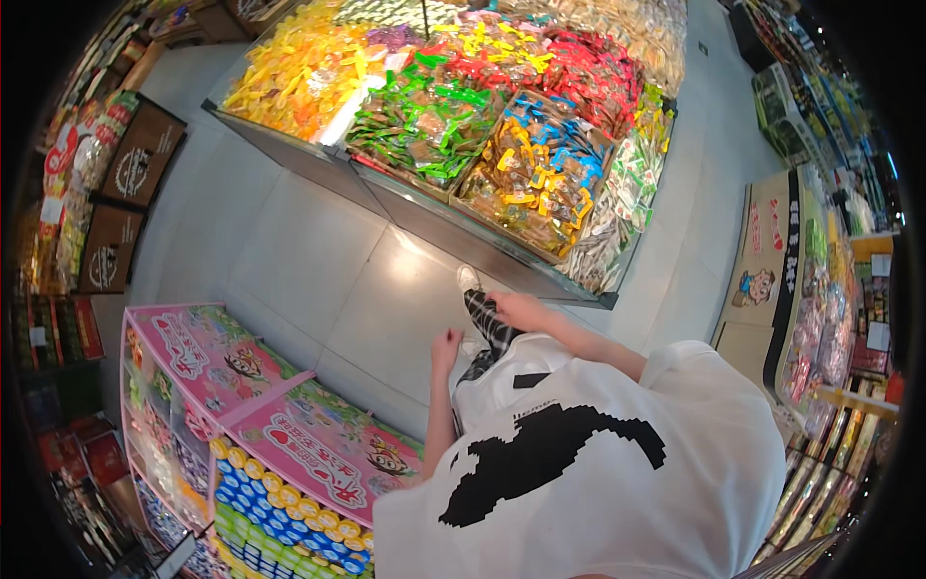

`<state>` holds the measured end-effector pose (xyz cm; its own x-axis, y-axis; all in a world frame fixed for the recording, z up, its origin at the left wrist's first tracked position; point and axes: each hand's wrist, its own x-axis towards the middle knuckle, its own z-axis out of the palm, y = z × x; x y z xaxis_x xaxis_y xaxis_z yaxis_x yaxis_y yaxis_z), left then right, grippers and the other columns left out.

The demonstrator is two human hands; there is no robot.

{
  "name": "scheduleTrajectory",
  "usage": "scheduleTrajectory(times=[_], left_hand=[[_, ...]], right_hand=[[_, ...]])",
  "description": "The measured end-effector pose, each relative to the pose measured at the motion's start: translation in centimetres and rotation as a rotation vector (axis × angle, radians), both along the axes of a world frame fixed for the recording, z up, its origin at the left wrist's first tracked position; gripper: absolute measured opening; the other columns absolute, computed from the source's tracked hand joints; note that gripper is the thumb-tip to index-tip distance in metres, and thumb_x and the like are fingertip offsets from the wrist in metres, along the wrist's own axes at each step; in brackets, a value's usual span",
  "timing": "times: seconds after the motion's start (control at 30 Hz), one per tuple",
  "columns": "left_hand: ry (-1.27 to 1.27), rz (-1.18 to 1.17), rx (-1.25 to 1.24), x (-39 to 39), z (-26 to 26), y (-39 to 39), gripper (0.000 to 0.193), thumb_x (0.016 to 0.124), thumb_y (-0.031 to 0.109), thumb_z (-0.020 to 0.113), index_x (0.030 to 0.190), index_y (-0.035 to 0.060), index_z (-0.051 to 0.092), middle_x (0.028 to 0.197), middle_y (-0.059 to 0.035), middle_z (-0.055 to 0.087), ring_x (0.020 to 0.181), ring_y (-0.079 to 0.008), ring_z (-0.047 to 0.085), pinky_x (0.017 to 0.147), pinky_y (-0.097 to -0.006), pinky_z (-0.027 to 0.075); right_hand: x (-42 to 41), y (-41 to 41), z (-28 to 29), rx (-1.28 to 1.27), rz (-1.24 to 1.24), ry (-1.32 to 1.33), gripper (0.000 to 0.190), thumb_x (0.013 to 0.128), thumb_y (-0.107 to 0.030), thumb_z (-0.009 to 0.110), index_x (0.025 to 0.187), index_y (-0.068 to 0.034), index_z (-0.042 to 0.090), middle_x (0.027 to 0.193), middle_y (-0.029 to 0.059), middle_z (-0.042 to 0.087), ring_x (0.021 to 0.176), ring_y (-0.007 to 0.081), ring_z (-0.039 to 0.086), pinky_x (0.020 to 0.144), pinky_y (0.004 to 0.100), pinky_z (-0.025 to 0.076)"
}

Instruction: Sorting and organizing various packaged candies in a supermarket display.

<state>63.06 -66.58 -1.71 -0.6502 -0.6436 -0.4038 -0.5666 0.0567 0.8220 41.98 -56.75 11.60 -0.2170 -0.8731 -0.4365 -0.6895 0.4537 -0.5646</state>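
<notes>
My left hand (446, 349) hangs over the grey floor with its fingers curled in, and I see nothing in it. My right hand (519, 311) is in front of my plaid trousers (492, 323). Its fingers are partly turned away, so their closure is unclear, and no object shows in it. Ahead of me stands a glass-edged bulk bin (463, 235) full of individually wrapped snacks. Green-marked packets (427, 119) lie in one compartment. Yellow- and blue-marked packets (539, 177) fill a box nearer to me. Neither hand touches the bin.
A pink display stand (268, 405) with stacked blue and yellow tubs (282, 499) is at my left. Brown crates (141, 159) stand farther left. A beige display counter (752, 275) with packaged goods runs along the right. Grey tiled floor (318, 239) lies between the bin and the pink stand.
</notes>
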Motion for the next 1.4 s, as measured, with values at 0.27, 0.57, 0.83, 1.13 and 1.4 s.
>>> scheduleTrajectory(times=[0.27,0.57,0.83,1.13,1.4], left_hand=[[0.207,-0.130,-0.070,-23.0,12.6,-9.1,0.020,0.085,0.020,0.059,0.083,-0.0006,0.057,0.073,-0.0095,0.061,0.066,-0.0160,0.056,0.065,-0.0288,0.045],[0.037,-0.161,-0.206,-30.9,12.2,-8.8,0.024,0.081,0.021,0.063,0.088,-0.0016,0.058,0.083,-0.0167,0.066,0.078,-0.0299,0.064,0.070,-0.0376,0.049],[-0.148,-0.335,-0.207,-31.9,11.5,-9.7,0.032,0.082,0.031,0.061,0.087,-0.0006,0.066,0.080,-0.0188,0.065,0.078,-0.0344,0.063,0.070,-0.0399,0.049],[-0.016,-0.182,0.342,-33.6,12.3,-9.9,0.036,0.086,0.036,0.058,0.088,0.0012,0.067,0.067,-0.0012,0.059,0.055,-0.0088,0.050,0.053,-0.0236,0.039],[-0.043,-0.261,0.219,-34.2,10.0,-11.0,0.036,0.084,0.035,0.063,0.071,0.0018,0.060,0.062,0.0038,0.052,0.059,-0.0052,0.039,0.052,-0.0226,0.031]], right_hand=[[-10.0,-2.1,2.3,-0.157,-0.359,0.027,0.014,0.081,-0.018,0.057,0.088,-0.007,0.061,0.078,0.0106,0.065,0.075,0.0262,0.063,0.067,0.0362,0.049],[-18.9,-6.0,1.3,-0.457,-0.824,0.129,0.034,0.080,-0.007,0.060,0.113,-0.006,0.053,0.108,0.0101,0.059,0.070,0.0255,0.061,0.066,0.0345,0.049],[-20.6,-8.7,-0.1,-0.315,-0.772,0.279,0.044,0.078,-0.022,0.067,0.114,-0.005,0.051,0.108,0.0118,0.048,0.097,0.0320,0.054,0.078,0.0412,0.047],[-21.2,-7.2,1.8,-0.138,-0.778,0.079,0.030,0.072,-0.022,0.071,0.089,-0.005,0.053,0.104,0.0115,0.049,0.087,0.0329,0.058,0.071,0.0416,0.048],[-19.5,-7.6,1.4,-0.166,-0.879,0.074,0.024,0.077,-0.024,0.067,0.078,-0.002,0.059,0.115,0.0125,0.047,0.083,0.0323,0.060,0.071,0.0417,0.049]])
